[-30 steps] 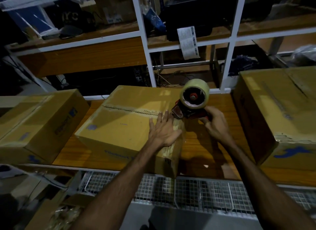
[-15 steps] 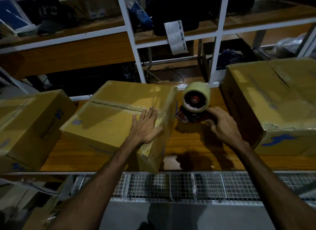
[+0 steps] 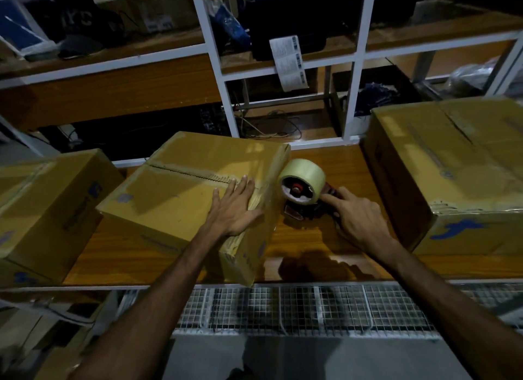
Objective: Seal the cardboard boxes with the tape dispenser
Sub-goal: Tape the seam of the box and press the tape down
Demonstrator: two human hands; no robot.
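Under the left hand (image 3: 233, 210), whose straight fingers lie flat and press down, is the top of a brown rectangular cardboard box (image 3: 181, 193) standing askew on the glossy wooden worktop (image 3: 311, 244). Just right of that hand, beside the box's right edge, stands a red tape dispenser carrying a pale, translucent tape roll (image 3: 302, 181). The right hand (image 3: 359, 218) reaches its base from the right, fingers curled around the red handle behind the roll. Beyond the right hand sits a larger brown cardboard box with a blue mark (image 3: 458, 181), and left of the left hand a third brown cardboard box (image 3: 48, 210). Behind both hands rises a white metal shelf frame (image 3: 356, 68) with a white printed label (image 3: 291, 60) hanging from it. Nearer the person than the hands, below the worktop edge, runs a white wire grid (image 3: 297, 306).
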